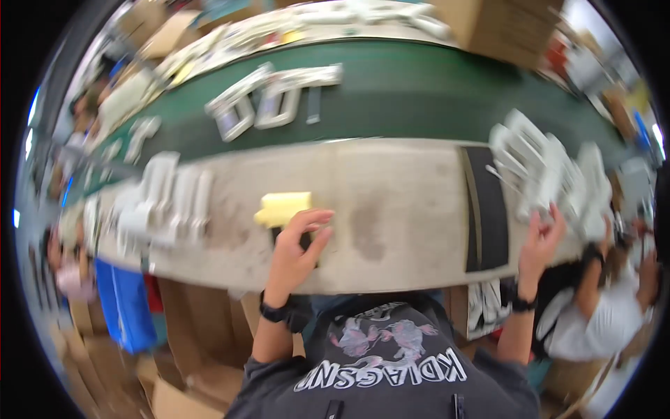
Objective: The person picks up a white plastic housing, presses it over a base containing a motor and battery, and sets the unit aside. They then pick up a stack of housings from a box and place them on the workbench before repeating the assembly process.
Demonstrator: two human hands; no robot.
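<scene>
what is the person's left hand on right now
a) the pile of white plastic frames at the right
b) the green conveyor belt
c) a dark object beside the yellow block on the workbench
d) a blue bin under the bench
c: the left hand curls over a small dark object lying against the yellow block on the pale workbench, while the right hand reaches the white plastic frames.

Beyond your bench (391, 202), a green conveyor belt (419, 98) carries white plastic frames (269, 98). More white parts (167, 199) sit stacked at your left on the bench, beside a black mat (486, 209) at your right. Cardboard boxes (502, 24) stand behind the belt; a blue bin (125, 304) waits below.
</scene>
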